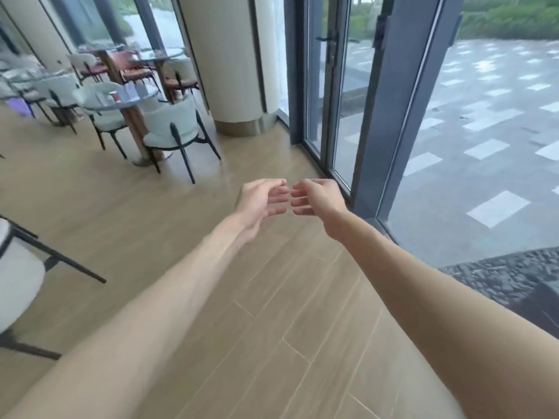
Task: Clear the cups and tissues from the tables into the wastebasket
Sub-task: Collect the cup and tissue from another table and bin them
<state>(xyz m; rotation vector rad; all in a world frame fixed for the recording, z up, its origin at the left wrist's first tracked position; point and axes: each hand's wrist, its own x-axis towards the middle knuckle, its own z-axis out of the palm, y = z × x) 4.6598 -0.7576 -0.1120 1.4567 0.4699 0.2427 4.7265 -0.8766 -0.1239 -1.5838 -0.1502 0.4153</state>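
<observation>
My left hand (261, 201) and my right hand (317, 199) are stretched out side by side over the wooden floor, fingertips almost meeting, fingers curled loosely apart, nothing in either. Far off at the upper left stands a round glass table (121, 98) with a small red-and-white cup (113, 95) and a pale tissue-like item (133, 91) on it. No wastebasket is in view.
Pale upholstered chairs (171, 128) ring that table; more tables and chairs (145, 65) lie behind. Another chair (18, 273) is close at the left edge. A white column (230, 62) and glass doors (338, 95) line the right side. Wooden floor (272, 297) lies below my arms.
</observation>
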